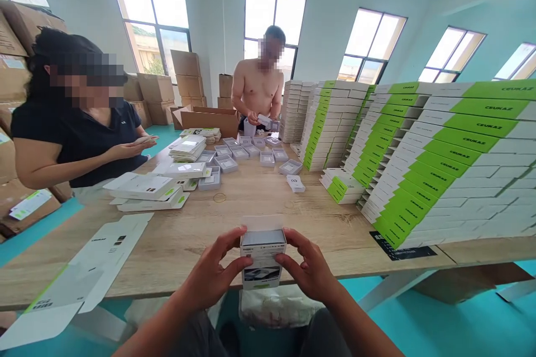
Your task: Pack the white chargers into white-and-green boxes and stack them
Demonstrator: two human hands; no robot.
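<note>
I hold a small white product box (263, 256) upright in front of me, its top flap open. My left hand (211, 276) grips its left side with thumb and fingers. My right hand (310, 268) grips the right side, the fingers pinched at the top edge. The box hangs just over the near edge of the wooden table (201, 234).
Flat unfolded cartons (84, 273) lie at the left. Tall rows of white-and-green boxes (439, 162) fill the right side. Small open trays (243, 156) sit mid-table. A person in black (79, 128) sits left; another person (257, 89) stands at the far end.
</note>
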